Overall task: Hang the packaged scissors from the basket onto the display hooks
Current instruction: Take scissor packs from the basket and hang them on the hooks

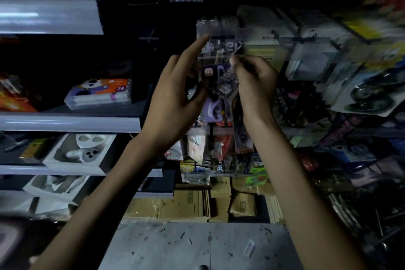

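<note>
right grip (255, 81) pinches the right edge of the scissors pack (220, 55), left grip (175, 94) holds the left side, index finger (202, 41) straight up its top, i guess to steer the hang hole. pack's up at the far rack (306, 39); hook's too blurry to spot.
</note>
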`<state>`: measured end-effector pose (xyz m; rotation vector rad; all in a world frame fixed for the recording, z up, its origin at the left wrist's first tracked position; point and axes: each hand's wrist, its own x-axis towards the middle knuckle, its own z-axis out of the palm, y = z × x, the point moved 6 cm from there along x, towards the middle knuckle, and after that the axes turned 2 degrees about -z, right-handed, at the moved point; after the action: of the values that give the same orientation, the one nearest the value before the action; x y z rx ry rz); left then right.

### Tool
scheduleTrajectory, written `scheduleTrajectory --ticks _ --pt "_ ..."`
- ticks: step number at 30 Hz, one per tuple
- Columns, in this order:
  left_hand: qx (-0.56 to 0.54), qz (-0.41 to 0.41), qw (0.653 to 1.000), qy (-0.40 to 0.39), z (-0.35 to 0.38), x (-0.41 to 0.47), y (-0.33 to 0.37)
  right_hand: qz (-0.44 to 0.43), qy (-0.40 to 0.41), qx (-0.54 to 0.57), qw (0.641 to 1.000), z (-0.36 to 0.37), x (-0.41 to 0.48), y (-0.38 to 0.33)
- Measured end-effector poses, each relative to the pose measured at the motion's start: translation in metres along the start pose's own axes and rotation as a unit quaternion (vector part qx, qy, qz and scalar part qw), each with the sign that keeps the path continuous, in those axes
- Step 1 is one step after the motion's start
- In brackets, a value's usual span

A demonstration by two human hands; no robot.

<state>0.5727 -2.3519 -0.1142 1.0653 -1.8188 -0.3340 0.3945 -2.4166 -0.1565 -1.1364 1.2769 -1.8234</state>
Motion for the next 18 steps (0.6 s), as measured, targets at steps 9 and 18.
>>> scheduleTrajectory --ticks 9,18 --pt "-0.169 -0.088 0.981 0.044 0.013 -0.023 -0.05 0.055 -0.03 0.004 0.998 -0.005 -0.002 0.009" --pt "-0.207 -0.208 0.956 0.002 0.043 -0.037 -0.067 0.133 -0.044 0.036 0.99 -0.001 -0.006 0.015"
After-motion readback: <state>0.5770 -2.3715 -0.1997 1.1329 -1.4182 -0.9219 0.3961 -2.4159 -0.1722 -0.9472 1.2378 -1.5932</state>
